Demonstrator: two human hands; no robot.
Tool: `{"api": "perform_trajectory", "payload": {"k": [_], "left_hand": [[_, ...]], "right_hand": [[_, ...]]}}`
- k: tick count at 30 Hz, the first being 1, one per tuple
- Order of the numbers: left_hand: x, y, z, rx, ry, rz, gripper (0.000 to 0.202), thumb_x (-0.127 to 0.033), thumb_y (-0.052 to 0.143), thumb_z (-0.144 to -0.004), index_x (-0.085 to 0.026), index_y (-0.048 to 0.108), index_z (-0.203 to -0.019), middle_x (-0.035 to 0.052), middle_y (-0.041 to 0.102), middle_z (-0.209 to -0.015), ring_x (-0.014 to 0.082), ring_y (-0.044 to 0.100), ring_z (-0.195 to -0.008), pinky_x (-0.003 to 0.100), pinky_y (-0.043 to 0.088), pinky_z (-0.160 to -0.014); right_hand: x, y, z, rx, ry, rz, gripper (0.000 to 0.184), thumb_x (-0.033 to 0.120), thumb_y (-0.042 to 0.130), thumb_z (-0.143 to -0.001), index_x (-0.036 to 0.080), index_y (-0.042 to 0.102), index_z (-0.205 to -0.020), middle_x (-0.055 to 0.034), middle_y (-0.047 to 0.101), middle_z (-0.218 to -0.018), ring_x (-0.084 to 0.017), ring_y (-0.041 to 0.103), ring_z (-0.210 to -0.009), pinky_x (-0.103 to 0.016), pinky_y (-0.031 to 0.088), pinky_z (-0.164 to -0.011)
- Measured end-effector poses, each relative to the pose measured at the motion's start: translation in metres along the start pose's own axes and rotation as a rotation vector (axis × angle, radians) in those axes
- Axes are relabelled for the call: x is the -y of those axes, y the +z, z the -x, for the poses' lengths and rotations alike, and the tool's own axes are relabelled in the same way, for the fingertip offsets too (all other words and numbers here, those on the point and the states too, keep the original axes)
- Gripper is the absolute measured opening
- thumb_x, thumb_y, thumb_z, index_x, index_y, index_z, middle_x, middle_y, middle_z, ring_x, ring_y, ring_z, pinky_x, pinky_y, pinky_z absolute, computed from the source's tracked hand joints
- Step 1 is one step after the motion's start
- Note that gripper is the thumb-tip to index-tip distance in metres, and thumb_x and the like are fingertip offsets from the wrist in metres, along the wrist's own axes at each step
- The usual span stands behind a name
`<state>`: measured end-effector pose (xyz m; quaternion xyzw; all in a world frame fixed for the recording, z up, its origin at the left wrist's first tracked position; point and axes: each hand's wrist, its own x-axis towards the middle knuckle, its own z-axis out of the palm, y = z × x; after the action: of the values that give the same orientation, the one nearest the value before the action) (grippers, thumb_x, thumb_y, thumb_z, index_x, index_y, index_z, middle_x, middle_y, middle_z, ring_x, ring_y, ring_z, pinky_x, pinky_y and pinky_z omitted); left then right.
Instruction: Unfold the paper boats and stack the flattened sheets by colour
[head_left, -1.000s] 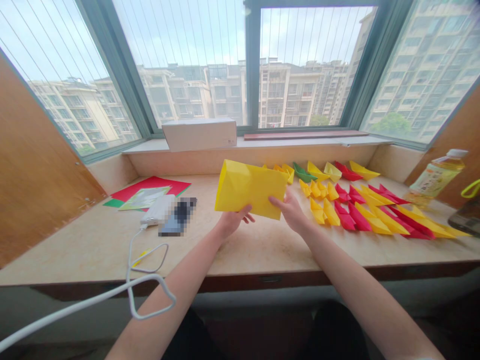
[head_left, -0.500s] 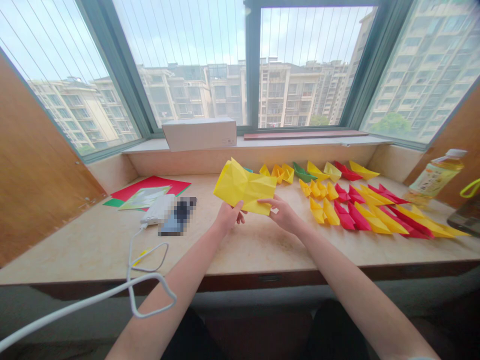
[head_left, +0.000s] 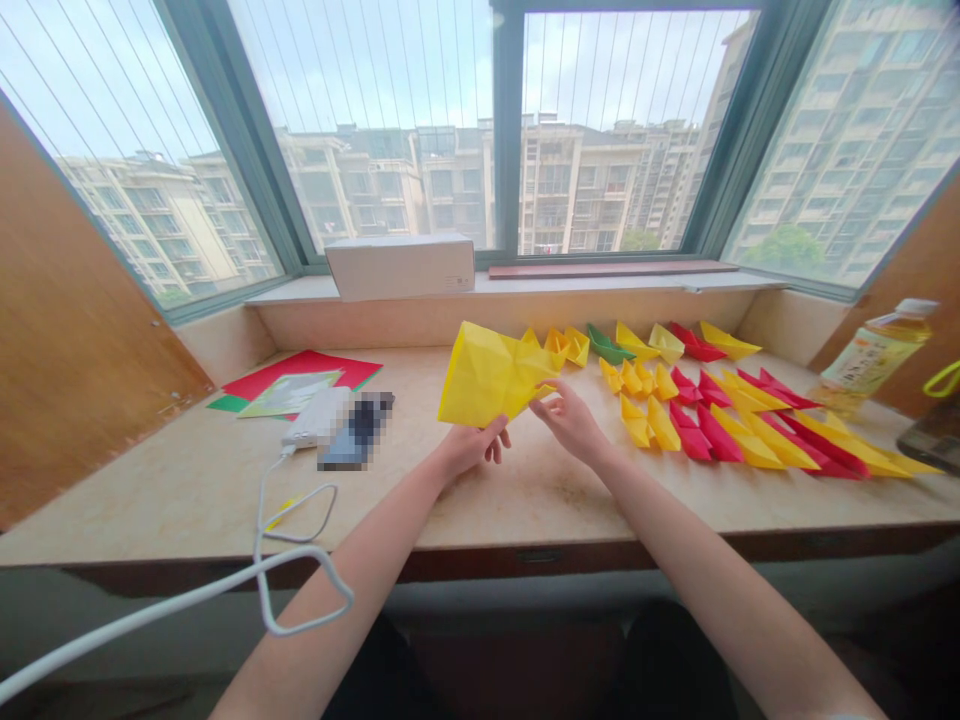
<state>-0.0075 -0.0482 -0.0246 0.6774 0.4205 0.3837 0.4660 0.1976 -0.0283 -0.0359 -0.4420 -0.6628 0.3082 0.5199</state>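
Note:
A creased yellow paper sheet (head_left: 491, 378) is held above the stone desk (head_left: 187, 490), partly folded. My left hand (head_left: 471, 447) pinches its lower edge from below. My right hand (head_left: 570, 420) grips its right corner with thumb and fingers. Just right of my hands lie rows of folded paper boats (head_left: 720, 410) in yellow and red, with one green boat (head_left: 606, 346) further back.
Flat red and green paper sheets (head_left: 300, 378) lie at the back left. A white charger (head_left: 315, 420) with a looping white cable (head_left: 285, 570) and a blurred phone (head_left: 354, 432) sit left of my hands. A white box (head_left: 400, 266) is on the sill; a bottle (head_left: 870, 355) stands far right.
The flat yellow rectangle has been folded inward from the right into a more compact, creased shape. Both hands stayed on it and shifted slightly.

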Motion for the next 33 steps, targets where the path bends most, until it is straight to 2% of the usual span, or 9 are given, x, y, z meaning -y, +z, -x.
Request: {"api": "perform_trajectory", "payload": {"k": [5, 8, 10, 12, 15, 18, 20, 27, 33], "left_hand": [[-0.002, -0.003, 0.000, 0.026, 0.003, 0.030, 0.049, -0.057, 0.051, -0.088, -0.015, 0.064, -0.068, 0.0016, 0.061, -0.053, 0.0097, 0.053, -0.042, 0.022, 0.040, -0.046], [-0.002, -0.005, -0.003, -0.039, 0.021, 0.051, 0.049, -0.058, 0.051, -0.088, -0.014, 0.064, -0.073, 0.0031, 0.064, -0.058, 0.0095, 0.053, -0.042, 0.022, 0.039, -0.044], [-0.002, -0.004, -0.005, -0.085, 0.031, 0.079, 0.046, -0.058, 0.054, -0.087, -0.014, 0.063, -0.078, 0.0048, 0.069, -0.068, 0.0093, 0.054, -0.042, 0.022, 0.038, -0.042], [-0.002, -0.003, -0.006, -0.091, 0.030, 0.117, 0.045, -0.058, 0.054, -0.086, -0.014, 0.062, -0.084, 0.0062, 0.071, -0.074, 0.0096, 0.055, -0.042, 0.023, 0.038, -0.042], [-0.004, -0.003, -0.005, -0.076, 0.016, 0.181, 0.049, -0.061, 0.052, -0.087, -0.013, 0.062, -0.085, 0.0080, 0.071, -0.074, 0.0101, 0.056, -0.044, 0.024, 0.040, -0.044], [-0.005, -0.004, -0.004, -0.046, 0.010, 0.242, 0.050, -0.062, 0.054, -0.086, -0.013, 0.063, -0.085, 0.0075, 0.069, -0.074, 0.0107, 0.056, -0.046, 0.025, 0.040, -0.045], [-0.003, -0.006, -0.003, 0.000, 0.005, 0.286, 0.048, -0.062, 0.057, -0.084, -0.014, 0.062, -0.084, 0.0034, 0.066, -0.067, 0.0103, 0.054, -0.045, 0.025, 0.039, -0.046], [0.001, -0.010, -0.005, 0.043, -0.013, 0.353, 0.058, -0.069, 0.057, -0.080, -0.019, 0.047, -0.053, -0.0038, 0.044, -0.041, 0.0073, 0.039, -0.037, 0.024, 0.032, -0.042], [0.003, -0.018, -0.010, -0.229, 0.153, 0.571, 0.041, -0.057, 0.073, -0.072, -0.019, 0.061, -0.084, 0.0039, 0.071, -0.082, 0.0145, 0.065, -0.069, 0.026, 0.051, -0.061]], "right_hand": [[0.000, -0.001, 0.000, 0.051, -0.025, -0.089, 0.051, 0.062, 0.065, -0.080, 0.021, 0.059, -0.111, -0.0051, 0.070, -0.091, -0.021, 0.067, -0.080, -0.034, 0.054, -0.069], [0.002, -0.003, 0.001, 0.087, -0.032, -0.211, 0.058, 0.071, 0.046, -0.087, 0.022, 0.061, -0.114, -0.0054, 0.070, -0.085, -0.024, 0.068, -0.086, -0.040, 0.055, -0.079], [0.003, -0.003, 0.002, 0.068, -0.021, -0.293, 0.061, 0.071, 0.035, -0.090, 0.023, 0.065, -0.112, -0.0074, 0.070, -0.098, -0.026, 0.067, -0.099, -0.044, 0.054, -0.087], [0.006, -0.002, 0.002, 0.055, -0.008, -0.358, 0.051, 0.066, 0.046, -0.089, 0.026, 0.064, -0.115, -0.0070, 0.068, -0.115, -0.027, 0.064, -0.110, -0.045, 0.054, -0.092], [0.011, 0.001, 0.003, 0.075, 0.002, -0.452, 0.065, 0.051, 0.067, -0.082, 0.033, 0.042, -0.139, -0.0062, 0.064, -0.126, -0.027, 0.065, -0.110, -0.046, 0.055, -0.092], [0.018, 0.002, 0.004, 0.054, 0.003, -0.542, 0.092, 0.047, 0.068, -0.082, 0.037, 0.010, -0.152, -0.0062, 0.062, -0.131, -0.026, 0.066, -0.109, -0.048, 0.056, -0.090], [0.022, 0.001, 0.005, 0.028, -0.004, -0.578, 0.097, 0.046, 0.068, -0.081, 0.039, 0.003, -0.153, -0.0050, 0.059, -0.136, -0.026, 0.065, -0.111, -0.048, 0.056, -0.090], [0.023, -0.004, 0.007, 0.235, 0.033, -0.543, 0.050, 0.052, 0.067, -0.082, 0.026, 0.064, -0.125, -0.0080, 0.070, -0.119, -0.031, 0.062, -0.115, -0.048, 0.054, -0.093], [0.015, -0.007, 0.007, 0.112, -0.113, -0.364, 0.031, 0.047, 0.078, -0.074, 0.030, 0.077, -0.099, -0.0043, 0.060, -0.134, -0.031, 0.057, -0.122, -0.048, 0.049, -0.100]]}}
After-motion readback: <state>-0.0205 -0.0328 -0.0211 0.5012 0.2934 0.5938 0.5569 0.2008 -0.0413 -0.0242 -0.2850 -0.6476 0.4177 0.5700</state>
